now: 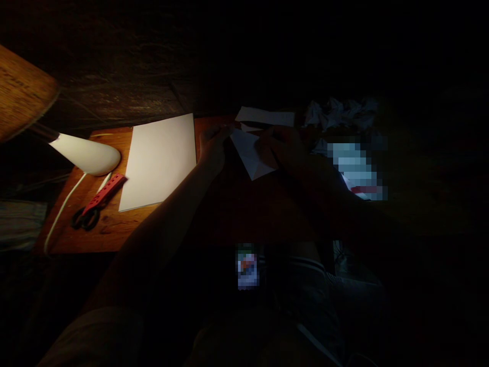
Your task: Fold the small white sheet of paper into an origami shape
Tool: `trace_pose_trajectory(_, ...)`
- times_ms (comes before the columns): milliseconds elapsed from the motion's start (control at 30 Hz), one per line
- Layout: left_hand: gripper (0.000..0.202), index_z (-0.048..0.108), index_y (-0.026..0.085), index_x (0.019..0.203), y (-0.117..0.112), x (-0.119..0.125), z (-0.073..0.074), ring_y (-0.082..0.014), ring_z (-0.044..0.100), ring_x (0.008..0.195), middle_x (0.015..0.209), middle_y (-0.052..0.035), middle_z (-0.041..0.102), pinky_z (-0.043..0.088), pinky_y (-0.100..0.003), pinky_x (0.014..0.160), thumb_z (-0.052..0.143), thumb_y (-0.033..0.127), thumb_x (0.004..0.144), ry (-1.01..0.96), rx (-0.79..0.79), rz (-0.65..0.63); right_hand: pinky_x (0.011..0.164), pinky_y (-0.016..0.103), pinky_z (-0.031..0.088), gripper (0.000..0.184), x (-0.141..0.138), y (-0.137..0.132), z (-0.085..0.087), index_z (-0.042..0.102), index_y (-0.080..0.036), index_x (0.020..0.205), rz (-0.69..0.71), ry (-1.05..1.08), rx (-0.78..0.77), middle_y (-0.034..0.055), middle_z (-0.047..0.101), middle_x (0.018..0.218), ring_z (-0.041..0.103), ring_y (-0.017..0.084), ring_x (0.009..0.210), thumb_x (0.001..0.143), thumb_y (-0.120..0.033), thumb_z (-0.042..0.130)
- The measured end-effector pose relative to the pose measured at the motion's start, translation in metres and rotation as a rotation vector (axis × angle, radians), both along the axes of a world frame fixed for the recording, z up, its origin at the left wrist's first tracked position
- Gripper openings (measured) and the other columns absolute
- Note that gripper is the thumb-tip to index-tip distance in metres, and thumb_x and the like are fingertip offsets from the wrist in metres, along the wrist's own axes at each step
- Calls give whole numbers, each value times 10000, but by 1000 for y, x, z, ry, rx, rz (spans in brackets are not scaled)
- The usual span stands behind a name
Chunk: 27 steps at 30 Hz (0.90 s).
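The scene is very dark, lit only from the left. A folded white paper (250, 153) lies on the wooden table (114, 229) at centre. My left hand (214, 145) pinches the paper's upper left corner with closed fingers. My right hand (280, 148) rests on the paper's right side, fingers curled over it; its details are lost in shadow. Another white sheet (265, 117) lies just behind the folded paper.
A stack of plain white paper (160, 160) lies to the left. Red-handled scissors with black loops (97, 204) and a white desk lamp (86, 153) with its cord sit at far left. Crumpled paper (340, 114) lies at back right.
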State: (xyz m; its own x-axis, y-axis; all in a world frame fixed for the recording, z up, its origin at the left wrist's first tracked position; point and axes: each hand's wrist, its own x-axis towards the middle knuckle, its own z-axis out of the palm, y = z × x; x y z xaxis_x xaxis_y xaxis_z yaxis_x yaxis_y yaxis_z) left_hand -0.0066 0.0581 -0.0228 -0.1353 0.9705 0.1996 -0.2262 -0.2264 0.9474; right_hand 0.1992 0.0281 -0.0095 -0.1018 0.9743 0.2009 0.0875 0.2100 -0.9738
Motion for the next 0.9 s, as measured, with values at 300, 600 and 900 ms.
trace_pose_trajectory(300, 371, 605, 218, 667, 4, -4, -4, -143, 719, 746, 699, 22, 696, 571, -259, 734, 917, 353, 817, -39, 14, -14, 683, 281, 445, 251, 0, 7, -7, 640, -207, 716, -3, 12, 23, -27, 646, 731, 563, 123, 687, 950, -226, 727)
trace_pose_trajectory(600, 330, 588, 207, 673, -2, 2, 4, -102, 673, 658, 666, 42, 659, 524, -221, 658, 851, 247, 868, -80, -10, 16, 699, 277, 458, 219, 2, 4, -2, 648, -210, 714, 16, -7, 13, -18, 668, 741, 581, 131, 718, 923, -195, 712)
trace_pose_trajectory(900, 395, 524, 204, 636, -4, 3, 7, -93, 629, 596, 591, 58, 556, 496, -210, 610, 809, 225, 909, -90, -18, 53, 723, 293, 464, 202, 2, 2, 2, 642, -209, 701, -9, -77, 38, -18, 653, 727, 583, 151, 744, 892, -166, 694)
